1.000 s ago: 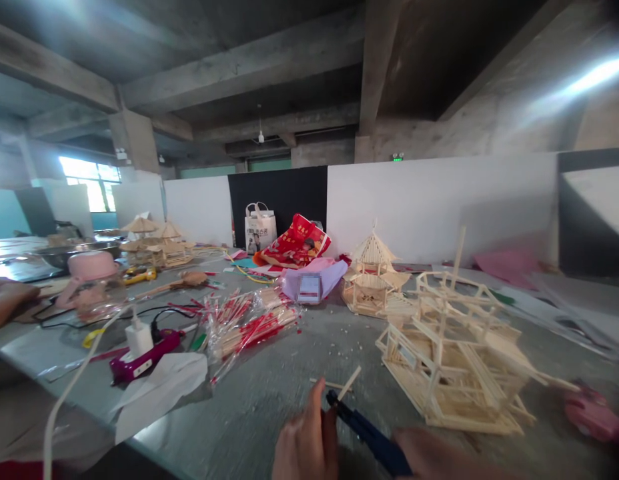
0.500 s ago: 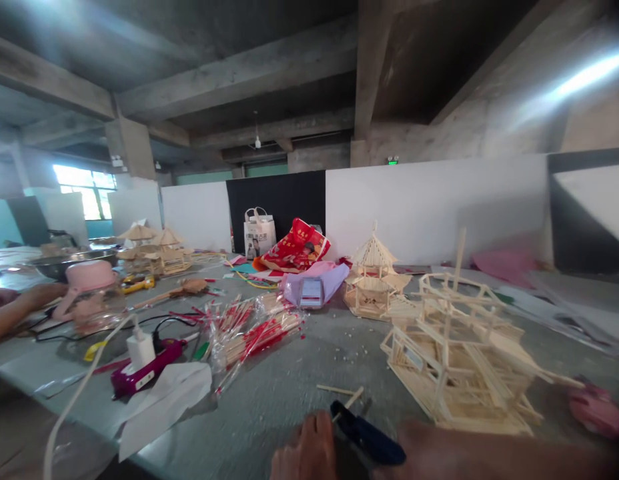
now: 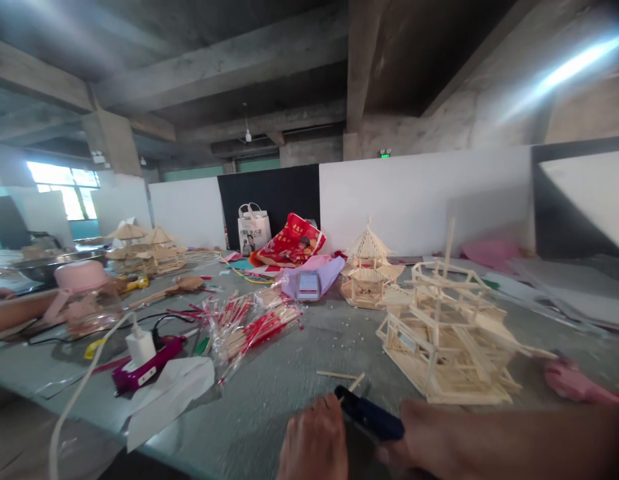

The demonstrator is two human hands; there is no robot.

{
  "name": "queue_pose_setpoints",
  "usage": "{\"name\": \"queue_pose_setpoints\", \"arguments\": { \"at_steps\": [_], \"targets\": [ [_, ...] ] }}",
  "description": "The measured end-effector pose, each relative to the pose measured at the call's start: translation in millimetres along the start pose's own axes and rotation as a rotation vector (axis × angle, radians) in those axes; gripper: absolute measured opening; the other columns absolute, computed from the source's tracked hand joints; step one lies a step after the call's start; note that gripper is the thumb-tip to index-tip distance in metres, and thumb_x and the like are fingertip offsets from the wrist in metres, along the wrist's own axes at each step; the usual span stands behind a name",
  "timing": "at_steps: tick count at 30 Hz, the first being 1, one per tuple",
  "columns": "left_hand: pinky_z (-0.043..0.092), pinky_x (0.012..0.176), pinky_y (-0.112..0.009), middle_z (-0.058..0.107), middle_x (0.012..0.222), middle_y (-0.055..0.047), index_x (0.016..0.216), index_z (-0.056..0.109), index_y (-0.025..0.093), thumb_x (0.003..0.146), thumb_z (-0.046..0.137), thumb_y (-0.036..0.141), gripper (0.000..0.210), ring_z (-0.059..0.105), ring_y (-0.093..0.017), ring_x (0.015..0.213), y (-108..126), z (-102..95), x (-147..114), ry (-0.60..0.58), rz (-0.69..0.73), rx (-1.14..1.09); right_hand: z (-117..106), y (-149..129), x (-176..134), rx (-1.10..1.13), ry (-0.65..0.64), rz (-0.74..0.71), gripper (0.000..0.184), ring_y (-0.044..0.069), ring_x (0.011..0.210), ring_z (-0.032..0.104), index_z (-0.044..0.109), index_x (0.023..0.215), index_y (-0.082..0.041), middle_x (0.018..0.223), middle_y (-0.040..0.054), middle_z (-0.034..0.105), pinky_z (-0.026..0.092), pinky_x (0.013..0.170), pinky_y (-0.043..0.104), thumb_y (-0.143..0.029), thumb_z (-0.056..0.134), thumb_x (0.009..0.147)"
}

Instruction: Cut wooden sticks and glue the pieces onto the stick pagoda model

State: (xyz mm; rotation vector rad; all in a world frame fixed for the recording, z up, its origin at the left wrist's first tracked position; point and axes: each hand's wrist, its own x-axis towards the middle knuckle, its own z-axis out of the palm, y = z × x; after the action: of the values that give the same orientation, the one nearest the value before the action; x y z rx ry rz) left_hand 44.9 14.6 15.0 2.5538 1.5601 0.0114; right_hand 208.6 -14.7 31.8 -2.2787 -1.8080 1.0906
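Observation:
My right hand [image 3: 414, 437] grips a dark blue hand tool [image 3: 372, 415], whose exact kind is blurred. The tool's tip points left towards my left hand [image 3: 315, 433]. That hand is closed with curled fingers, low in the middle of the view. A thin wooden stick [image 3: 357, 382] runs from its fingertips past the tool's tip. Another short stick [image 3: 337, 375] lies on the grey table just beyond. To the right stands an open frame model [image 3: 442, 347] built of wooden sticks, close beyond my right forearm.
Red-tipped sticks in clear plastic [image 3: 254, 330] lie left of centre. Nearer are a purple power strip [image 3: 147, 367] and white paper [image 3: 172, 393]. A small stick pavilion [image 3: 368, 267] and a phone [image 3: 308, 285] stand farther back. Another person's arm [image 3: 24, 313] rests at far left.
The view has shifted slightly, bringing both hands a little higher in the picture. More of my right hand around the blue tool now shows. The tool stays beside my left fingertips.

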Motion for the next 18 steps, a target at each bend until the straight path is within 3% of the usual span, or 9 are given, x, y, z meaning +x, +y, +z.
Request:
{"name": "queue_pose_setpoints", "arguments": {
  "at_steps": [4,9,18],
  "targets": [
    [0.045,0.066,-0.032,0.068,0.086,-0.010,0.090,0.059,0.017,0.081,0.031,0.011,0.030,0.064,-0.025,0.084,-10.2,6.9,7.4,0.076,0.005,-0.094,4.2,-4.8,-4.3,0.181,0.000,-0.027,0.025,0.008,0.027,0.031,0.047,0.051,-0.020,0.035,-0.0047,0.040,0.026,0.031,0.020,-0.029,0.044,0.074],
    [0.036,0.057,-0.026,0.069,0.075,-0.008,0.076,0.061,0.018,0.081,0.034,0.019,0.027,0.064,-0.020,0.072,-20.5,17.1,21.4,0.183,0.047,-0.214,10.1,-3.6,-2.0,0.217,-0.017,-0.032,0.025,0.009,0.027,0.035,0.046,0.054,-0.020,0.035,-0.0042,0.039,0.028,0.029,0.019,-0.024,0.039,0.078],
    [0.034,0.062,-0.026,0.063,0.067,-0.006,0.065,0.062,0.015,0.077,0.038,0.022,0.027,0.058,-0.018,0.071,-18.3,2.2,27.4,0.091,-0.021,-0.427,5.6,3.5,-0.5,0.201,-0.033,-0.017,0.034,0.010,0.019,0.031,0.040,0.043,-0.019,0.026,-0.0033,0.035,0.026,0.024,0.020,-0.027,0.043,0.076]
  ]
}}
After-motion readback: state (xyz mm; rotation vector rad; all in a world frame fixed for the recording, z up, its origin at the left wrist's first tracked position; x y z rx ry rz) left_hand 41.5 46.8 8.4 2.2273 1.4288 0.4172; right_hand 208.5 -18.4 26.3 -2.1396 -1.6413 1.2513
